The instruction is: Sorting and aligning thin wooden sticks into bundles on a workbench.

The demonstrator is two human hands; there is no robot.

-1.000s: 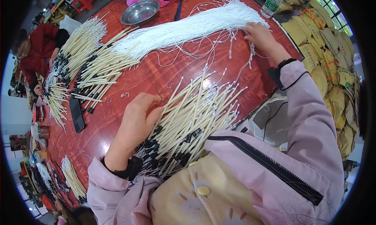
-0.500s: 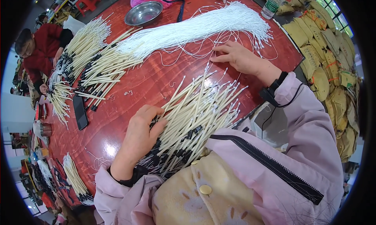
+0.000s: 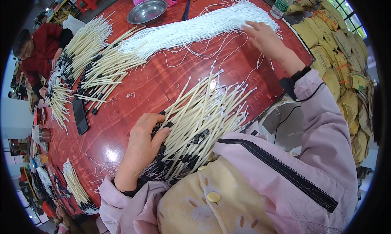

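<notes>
A loose pile of cream-coloured thin sticks (image 3: 207, 107), with white tips and black ends, lies close against my body. At its left side, my left hand (image 3: 142, 142) rests by the black ends, thumb and fingers apart with sticks showing between them. Farther off lies a long hank of white cords (image 3: 195, 32), its left end running in among more cream sticks. My right hand (image 3: 266, 42) is over the right end of this hank, fingers stretched out; whether the fingertips touch the cords I cannot tell. Several loose cords trail below the hank toward the pile.
On the red table (image 3: 134, 107) are a metal bowl (image 3: 147, 11), a black phone (image 3: 80, 116), bundled sticks (image 3: 87, 42) and a smaller bundle (image 3: 75, 181). A plastic bottle (image 3: 282, 5) stands far right. A person (image 3: 38, 54) works at the left. Stacked yellow sacks (image 3: 342, 67) line the right.
My right hand has moved away and to the right, from the loose cords to over the hank's right end. My left hand has shifted slightly toward me and left.
</notes>
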